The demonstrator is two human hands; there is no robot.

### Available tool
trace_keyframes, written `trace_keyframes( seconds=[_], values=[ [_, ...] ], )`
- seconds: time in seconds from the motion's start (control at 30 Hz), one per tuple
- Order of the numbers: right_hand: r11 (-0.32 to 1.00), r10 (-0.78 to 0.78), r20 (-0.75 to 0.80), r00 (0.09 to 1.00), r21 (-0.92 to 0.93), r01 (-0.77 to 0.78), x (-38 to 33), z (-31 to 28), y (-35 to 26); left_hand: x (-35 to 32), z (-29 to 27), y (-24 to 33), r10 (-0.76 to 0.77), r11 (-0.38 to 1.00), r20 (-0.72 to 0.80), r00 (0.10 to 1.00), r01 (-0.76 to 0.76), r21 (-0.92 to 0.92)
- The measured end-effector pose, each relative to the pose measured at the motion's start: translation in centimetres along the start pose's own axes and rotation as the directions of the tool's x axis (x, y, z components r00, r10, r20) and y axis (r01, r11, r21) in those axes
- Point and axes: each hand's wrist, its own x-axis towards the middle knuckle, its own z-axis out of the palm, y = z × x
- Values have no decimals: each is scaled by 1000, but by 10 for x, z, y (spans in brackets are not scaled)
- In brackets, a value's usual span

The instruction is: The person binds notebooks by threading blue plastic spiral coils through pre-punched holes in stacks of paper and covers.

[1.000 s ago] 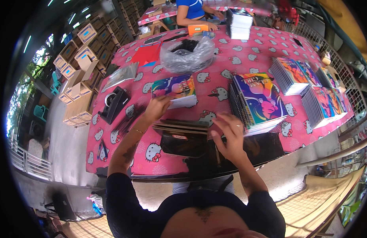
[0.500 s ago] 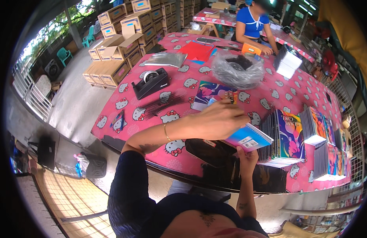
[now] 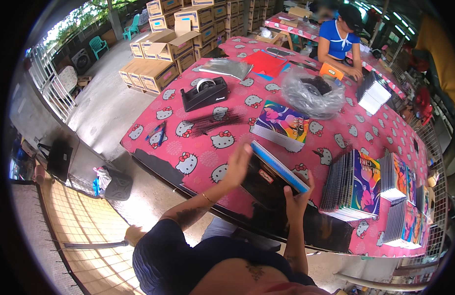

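Observation:
Upright on its long edge, a blue-edged notebook (image 3: 280, 168) stands near the table's front edge. My right hand (image 3: 297, 199) grips its right end, thumb on the near side. My left hand (image 3: 237, 167) is at its left end, fingers stretched out and slightly blurred; whether they touch it I cannot tell. Just beyond lies a small stack of notebooks (image 3: 281, 125) with colourful illustrated covers. To the right of my right hand stands a row of spiral-bound notebooks (image 3: 353, 182).
Left on the pink patterned tablecloth (image 3: 188, 162) are black spiral coils (image 3: 213, 123), pens (image 3: 157, 133) and a tape dispenser (image 3: 205, 93). Farther back sits a clear plastic bag (image 3: 313, 98). A person in blue (image 3: 338, 44) works across the table. Cartons (image 3: 156, 73) are stacked beyond.
The notebook has gone from tilted, back cover showing, to upright on its edge. My left hand has drawn back leftward from above it. The view has shifted slightly.

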Motion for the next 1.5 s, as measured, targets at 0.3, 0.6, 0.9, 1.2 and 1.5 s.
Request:
trace_keyframes(
  seconds=[0.3, 0.6, 0.9, 1.2, 1.5],
  values=[
    [997, 25, 65, 998, -80, -20, 6, -63, 9, 119, -108, -148, -35, 395, 238, 971, -205, 895],
    [993, -118, 46, 992, 14, 118, 21, -58, -24, 124, -95, -123, 197, 351, 329, 923, -380, 856],
    [506, -442, 443, 780, -595, 624, 52, 49, -78, 59, -44, 13, 91, 911, 226, 970, -173, 374],
    [584, -373, 429, 823, -581, 567, 62, 55, -55, 14, -45, 40, 166, 939, 227, 960, -224, 260],
    [590, -374, 421, 827, -580, 562, 61, 56, -58, 15, -43, 35, 241, 873, 228, 943, -313, 374]
  ],
)
